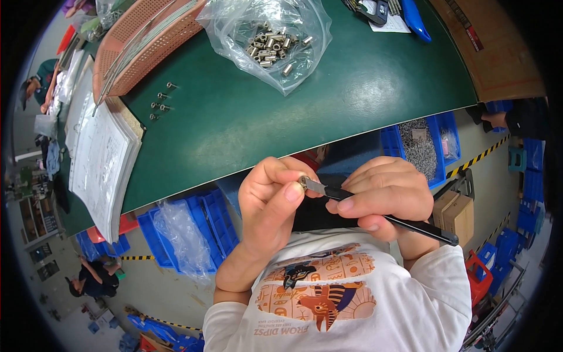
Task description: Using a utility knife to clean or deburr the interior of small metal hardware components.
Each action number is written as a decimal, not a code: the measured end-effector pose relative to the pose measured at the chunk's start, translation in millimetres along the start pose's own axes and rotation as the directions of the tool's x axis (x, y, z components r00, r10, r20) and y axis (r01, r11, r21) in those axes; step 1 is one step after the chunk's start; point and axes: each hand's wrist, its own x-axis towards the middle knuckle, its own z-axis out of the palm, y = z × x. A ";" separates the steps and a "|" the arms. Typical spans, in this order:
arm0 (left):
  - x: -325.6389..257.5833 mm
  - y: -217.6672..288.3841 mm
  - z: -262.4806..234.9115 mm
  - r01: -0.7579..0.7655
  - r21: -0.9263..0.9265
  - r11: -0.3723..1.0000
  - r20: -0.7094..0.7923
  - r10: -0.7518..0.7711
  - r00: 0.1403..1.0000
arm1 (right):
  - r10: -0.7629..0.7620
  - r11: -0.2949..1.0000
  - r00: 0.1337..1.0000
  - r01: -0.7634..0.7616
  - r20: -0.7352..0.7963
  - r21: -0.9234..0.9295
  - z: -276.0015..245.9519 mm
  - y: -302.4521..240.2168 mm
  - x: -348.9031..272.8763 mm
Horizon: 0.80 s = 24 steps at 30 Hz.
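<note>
In front of my body, my left hand (267, 202) pinches a small metal sleeve (303, 181) between thumb and fingertips. My right hand (390, 190) grips a black utility knife (425, 229). Its blade (315, 186) points left, with the tip at the sleeve; whether it enters the hole I cannot tell. Beyond my hands, several loose metal sleeves (165, 107) lie at the left of the green table (246, 129). Further back, a clear plastic bag (299, 70) lies open with a heap of similar metal pieces (271, 47) in it.
A pink perforated basket (143, 50) and a stack of papers (102, 158) occupy the table's left side. At the far right sit a blue-handled tool (415, 20) and a cardboard box (498, 53). Below the table edge stand blue bins (196, 226). Other people are in the background.
</note>
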 end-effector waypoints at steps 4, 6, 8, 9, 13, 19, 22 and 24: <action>0.3 0.1 0.2 -0.009 0.014 1.000 0.015 0.009 1.000 | 0.014 1.000 1.000 -0.014 -0.008 0.007 0.2 -0.5 0.2; 0.6 0.0 0.1 -0.006 0.014 1.000 0.022 0.006 1.000 | 0.008 1.000 1.000 -0.008 -0.010 0.001 0.1 0.2 0.1; 0.4 -0.2 -0.4 -0.004 0.015 1.000 0.027 0.003 1.000 | 0.001 1.000 1.000 -0.001 -0.012 -0.005 0.0 0.4 0.0; -0.1 -0.5 -0.9 0.006 -0.004 1.000 0.025 -0.005 1.000 | -0.018 0.999 1.000 0.018 0.005 -0.033 -0.1 0.1 0.1; -0.4 -1.2 -2.2 0.020 -0.027 0.999 0.026 -0.019 0.999 | -0.058 0.993 0.998 0.061 0.038 -0.100 -1.0 -2.0 2.0; 0.1 -0.6 -1.9 0.037 -0.047 0.998 0.028 -0.036 0.999 | -0.064 0.994 0.997 0.067 0.036 -0.089 -1.3 -1.0 1.6; 0.5 -1.0 -2.5 0.034 -0.044 0.998 0.033 -0.032 0.999 | -0.071 0.994 0.997 0.073 0.027 -0.087 -0.8 -0.5 1.1; 0.6 -0.7 -2.3 0.033 -0.041 0.999 0.033 -0.031 0.999 | -0.069 0.994 0.997 0.070 0.025 -0.082 -0.7 -0.5 1.8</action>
